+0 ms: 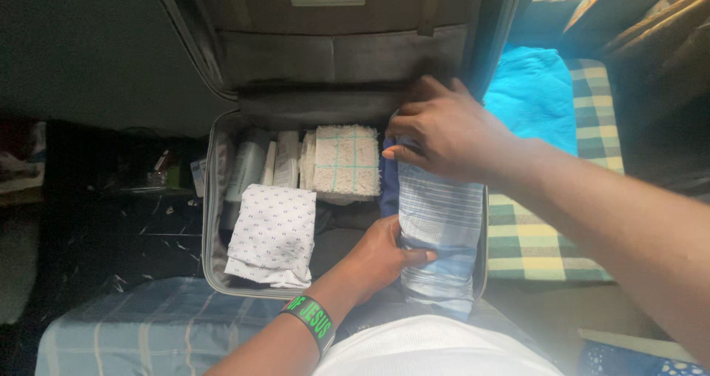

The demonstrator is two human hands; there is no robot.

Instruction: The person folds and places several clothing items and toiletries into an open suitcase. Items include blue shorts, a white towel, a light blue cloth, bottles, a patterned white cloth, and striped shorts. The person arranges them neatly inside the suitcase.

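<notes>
Head view: both hands grip a striped roll (438,235) at the right side of the open suitcase (213,198). Left hand (379,258) squeezes its low end; right hand (444,132) seems to clutch its top.

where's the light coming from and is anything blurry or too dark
Head view: light falls from the right, brightest on the turquoise cloth and striped folded shirt; the left side beside the suitcase is deep shadow; the right forearm is slightly soft.
</notes>
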